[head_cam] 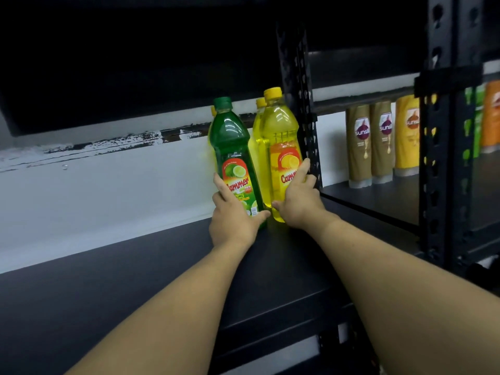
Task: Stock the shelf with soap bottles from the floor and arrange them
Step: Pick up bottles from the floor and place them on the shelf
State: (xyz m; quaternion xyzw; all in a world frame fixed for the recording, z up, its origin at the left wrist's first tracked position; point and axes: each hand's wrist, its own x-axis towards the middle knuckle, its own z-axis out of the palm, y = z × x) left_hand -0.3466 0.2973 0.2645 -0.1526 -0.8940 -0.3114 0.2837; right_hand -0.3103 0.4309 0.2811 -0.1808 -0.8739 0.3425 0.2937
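While gripping the green bottle (232,147) low down, fingers (219,186) of the left hand (232,220) curled round its label, holding the yellow bottle (281,136) likewise in the right hand (297,205). Both upright on the shelf (135,280), touching, beside the post (300,104). Arranging, apparently. Next, probably: slide both back against the other yellow bottles (257,125), squaring labels without tipping.
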